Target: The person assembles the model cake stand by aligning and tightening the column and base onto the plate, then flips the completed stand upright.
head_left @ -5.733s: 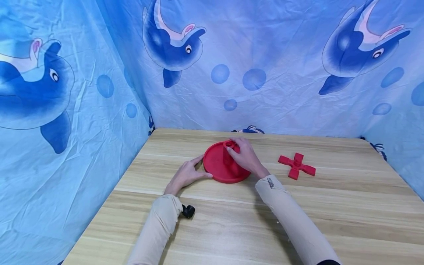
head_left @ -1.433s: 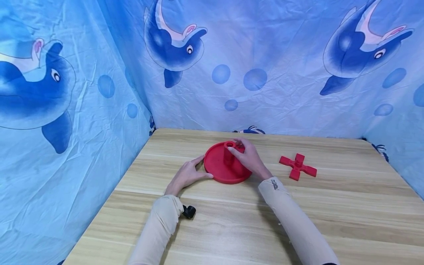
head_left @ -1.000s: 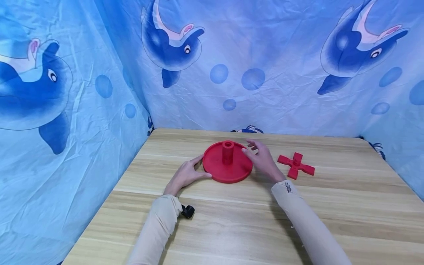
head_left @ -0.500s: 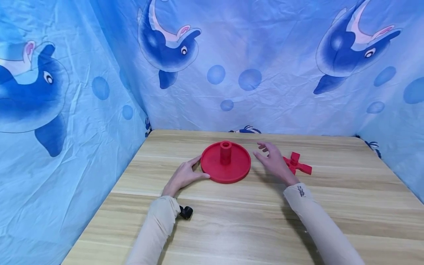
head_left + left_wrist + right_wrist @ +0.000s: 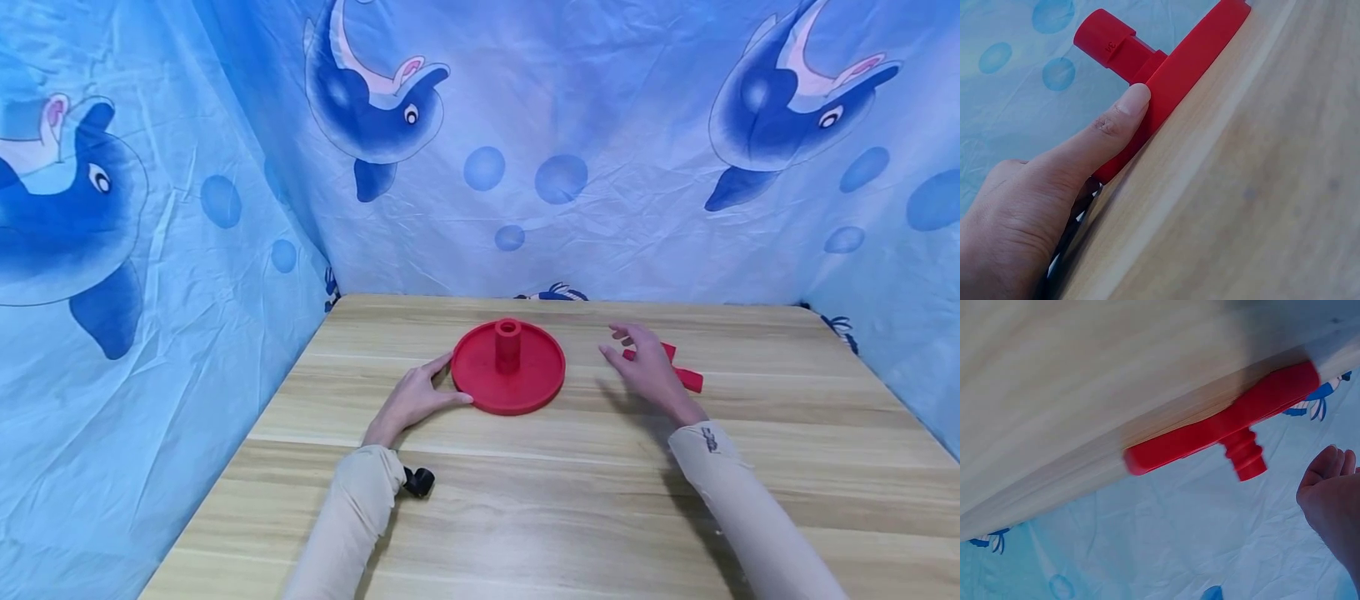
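"Red dish (image 5: 476,379), toward the worktop's (image 5: 525,508) far edge. Held?"

"Left hand (image 5: 408,404) grips its left rim; right hand (image 5: 647,371), relaxed, holds nothing near the red cross (image 5: 688,380), across open worktop."

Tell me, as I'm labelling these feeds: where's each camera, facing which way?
Head: on the head, facing forward and down at the table; left hand, right hand and sleeves show.
Left wrist: worn there, facing the dish; that hand's thumb side shows.
Right wrist: worn there, facing the red cross; part of that hand shows.
Head and left wrist share the dish.
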Motion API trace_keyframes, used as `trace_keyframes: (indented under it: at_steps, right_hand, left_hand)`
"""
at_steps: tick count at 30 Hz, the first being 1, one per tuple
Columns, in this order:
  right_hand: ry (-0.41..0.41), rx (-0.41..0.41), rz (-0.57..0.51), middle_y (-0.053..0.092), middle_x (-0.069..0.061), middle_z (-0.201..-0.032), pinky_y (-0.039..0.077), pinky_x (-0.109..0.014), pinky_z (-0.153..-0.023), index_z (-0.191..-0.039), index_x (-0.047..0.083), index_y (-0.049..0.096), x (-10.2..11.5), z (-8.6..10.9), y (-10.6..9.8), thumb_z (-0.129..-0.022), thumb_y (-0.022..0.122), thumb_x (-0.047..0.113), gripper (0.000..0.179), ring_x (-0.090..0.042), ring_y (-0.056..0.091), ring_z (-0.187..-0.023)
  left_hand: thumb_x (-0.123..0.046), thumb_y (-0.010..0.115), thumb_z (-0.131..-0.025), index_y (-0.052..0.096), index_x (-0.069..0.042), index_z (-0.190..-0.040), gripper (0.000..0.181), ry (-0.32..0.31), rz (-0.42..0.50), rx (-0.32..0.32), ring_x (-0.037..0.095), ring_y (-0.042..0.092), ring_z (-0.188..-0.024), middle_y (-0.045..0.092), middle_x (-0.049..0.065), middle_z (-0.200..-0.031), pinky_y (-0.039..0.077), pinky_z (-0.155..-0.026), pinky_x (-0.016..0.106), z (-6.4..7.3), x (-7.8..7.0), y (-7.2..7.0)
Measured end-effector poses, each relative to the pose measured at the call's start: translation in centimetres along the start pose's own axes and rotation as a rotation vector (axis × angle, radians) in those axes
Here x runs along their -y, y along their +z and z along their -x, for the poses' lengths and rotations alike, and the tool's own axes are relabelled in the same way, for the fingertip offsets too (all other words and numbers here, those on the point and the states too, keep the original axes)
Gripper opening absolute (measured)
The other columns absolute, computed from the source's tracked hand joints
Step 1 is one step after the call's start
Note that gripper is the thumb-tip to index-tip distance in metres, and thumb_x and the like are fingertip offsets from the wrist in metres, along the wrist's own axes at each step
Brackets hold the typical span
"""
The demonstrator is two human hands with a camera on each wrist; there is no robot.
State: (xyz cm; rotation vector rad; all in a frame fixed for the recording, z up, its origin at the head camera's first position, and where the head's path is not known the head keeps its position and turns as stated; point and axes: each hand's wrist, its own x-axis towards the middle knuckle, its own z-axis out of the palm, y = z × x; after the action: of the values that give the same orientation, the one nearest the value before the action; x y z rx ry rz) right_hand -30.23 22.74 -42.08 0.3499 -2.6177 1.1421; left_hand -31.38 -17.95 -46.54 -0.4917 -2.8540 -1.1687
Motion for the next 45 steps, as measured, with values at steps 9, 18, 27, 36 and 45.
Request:
trace_keyframes:
  at_steps: [9, 18, 27, 36, 45]
  right_hand:
    - [-0.041, -0.042, -0.007, 0.056, -0.031, -0.129, 0.049, -0.059, -0.094, -0.142, -0.009, 0.051, -1.9, 1.0, -1.8, -0.102, 0.067, 0.017, 0.05, -0.045, 0.053, -0.115]
    - [-0.031, -0.088, 0.033, 0.057, -0.03, -0.123, 0.046, -0.052, -0.088, -0.14, -0.011, 0.053, -3.2, 2.4, -3.6, -0.102, 0.066, 0.014, 0.047, -0.043, 0.055, -0.108]
    - [-0.021, -0.096, 0.082, 0.054, -0.034, -0.126, 0.05, -0.063, -0.087, -0.138, -0.014, 0.053, -4.6, 3.5, -5.4, -0.101, 0.066, 0.013, 0.048, -0.048, 0.052, -0.111]
    - [0.015, -0.08, 0.155, 0.051, -0.034, -0.129, 0.045, -0.069, -0.091, -0.14, -0.013, 0.052, -6.1, 5.0, -6.8, -0.103, 0.066, 0.021, 0.052, -0.052, 0.045, -0.118]
    - [0.091, 0.037, 0.295, 0.047, -0.038, -0.131, 0.038, -0.073, -0.096, -0.138, -0.015, 0.053, -7.6, 5.9, -7.5, -0.098, 0.073, 0.021, 0.057, -0.056, 0.04, -0.12]
  left_hand:
    - [-0.066, 0.084, -0.076, 0.044, -0.027, -0.16, 0.101, -0.003, 0.008, 0.009, 0.028, 0.051, -0.135, 0.053, 0.007, -0.152, 0.044, -0.108, 0.054, -0.1, 0.1, -0.1]
    - [-0.065, 0.085, -0.076, 0.044, -0.026, -0.159, 0.101, -0.002, 0.014, 0.01, 0.028, 0.051, -0.134, 0.053, 0.007, -0.153, 0.044, -0.108, 0.054, -0.1, 0.1, -0.2]
    - [-0.066, 0.084, -0.076, 0.044, -0.025, -0.16, 0.101, 0.001, 0.016, 0.012, 0.029, 0.051, -0.135, 0.053, 0.007, -0.153, 0.044, -0.108, 0.054, -0.2, 0.1, -0.3]
    - [-0.066, 0.084, -0.075, 0.044, -0.027, -0.159, 0.101, 0.006, 0.004, 0.008, 0.028, 0.051, -0.135, 0.054, 0.007, -0.152, 0.044, -0.108, 0.053, -0.4, 0.2, -0.2]
    - [-0.069, 0.083, -0.075, 0.043, -0.027, -0.16, 0.102, -0.004, -0.01, 0.014, 0.028, 0.051, -0.134, 0.053, 0.007, -0.153, 0.045, -0.108, 0.054, -0.3, 0.1, -0.2]
